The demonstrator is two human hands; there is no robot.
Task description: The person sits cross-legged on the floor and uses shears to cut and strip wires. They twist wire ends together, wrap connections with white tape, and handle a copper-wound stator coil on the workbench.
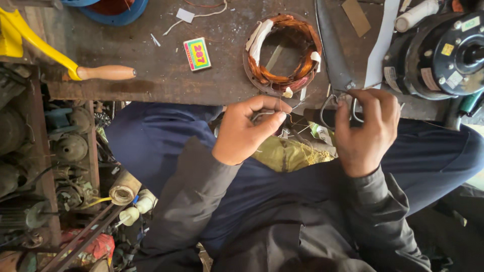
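The left hand (pixel 247 128) is closed, thumb and forefinger pinching a thin wire (pixel 282 103) that runs up toward the copper winding (pixel 285 53) lying on the surface (pixel 166 70) just above; the right hand (pixel 365 128) is closed on the loop handles of a pair of scissors (pixel 335 60), whose dark blades lie on the surface beside the winding; a black motor housing (pixel 443 55) sits to the right; a small coloured matchbox (pixel 197 54) lies left of the winding; a wooden-handled yellow tool (pixel 75 68) rests further left.

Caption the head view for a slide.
Left hand pinches thin wire; right hand grips scissors beside a copper-wound stator.
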